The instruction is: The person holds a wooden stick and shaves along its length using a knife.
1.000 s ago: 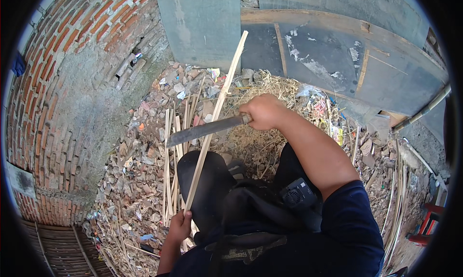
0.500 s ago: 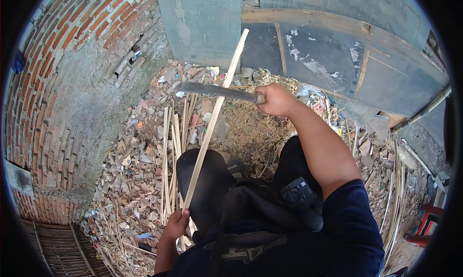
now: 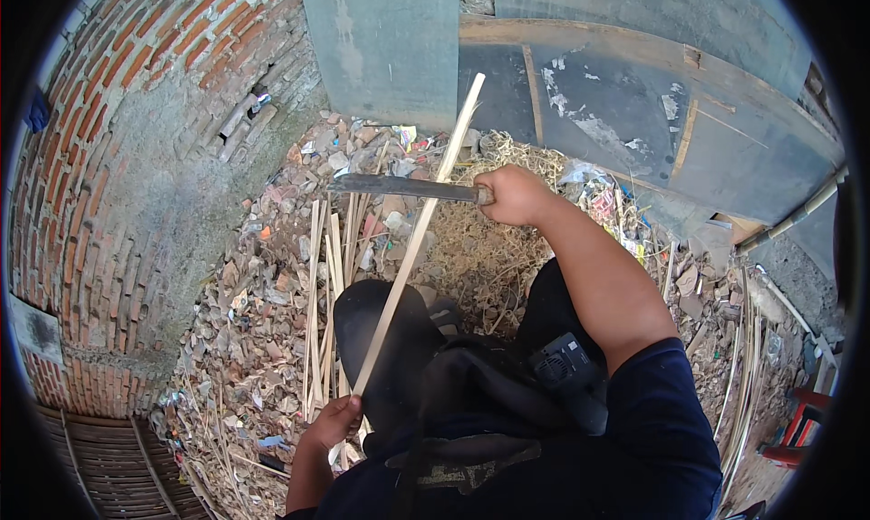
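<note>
Left hand (image 3: 335, 420) gripping pale strip (image 3: 404, 274) low, likely steadying it over knee (image 3: 359, 310); right hand (image 3: 514, 196) clenching knife (image 3: 394, 186), crossing over strip.

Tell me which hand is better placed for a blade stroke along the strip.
Probably the right hand: it grips the handle of the long blade, which crosses the pale strip in this view. The left hand holds the strip's lower part, so seems better suited to steadying.

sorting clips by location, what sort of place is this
Probably a rough outdoor yard: a worn brick wall, rubble-strewn ground and a dark, scuffed panel along the far side.
</note>
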{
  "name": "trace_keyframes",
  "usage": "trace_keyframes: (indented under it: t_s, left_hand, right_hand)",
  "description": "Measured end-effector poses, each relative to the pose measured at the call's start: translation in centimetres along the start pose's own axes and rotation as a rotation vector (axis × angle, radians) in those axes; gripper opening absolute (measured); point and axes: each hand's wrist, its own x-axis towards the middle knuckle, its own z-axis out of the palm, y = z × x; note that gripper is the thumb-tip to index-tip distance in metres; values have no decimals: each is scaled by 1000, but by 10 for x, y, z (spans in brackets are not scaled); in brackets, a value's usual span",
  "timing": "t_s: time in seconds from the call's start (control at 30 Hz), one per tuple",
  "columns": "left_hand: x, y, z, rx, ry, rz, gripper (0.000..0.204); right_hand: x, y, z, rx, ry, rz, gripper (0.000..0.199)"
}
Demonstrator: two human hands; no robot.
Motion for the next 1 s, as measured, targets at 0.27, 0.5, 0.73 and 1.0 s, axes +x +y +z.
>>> trace_keyframes:
  t_s: [0.27, 0.5, 0.73, 1.0]
  left_hand:
    - [-2, -4, -2, 0, 22, 5, 46]
    - [-3, -6, -2, 32, 44, -3, 46]
    - [-4, -1, 3, -10, 47, -29, 47]
    - [-2, -17, 20, 341, 295, 236, 54]
  right_hand:
    - [-6, -26, -4, -309, -77, -266, 30]
    - [5, 84, 5, 233, 295, 255, 35]
    - [-3, 25, -6, 123, 137, -3, 32]
    - [0, -24, 6, -187, 63, -325, 15]
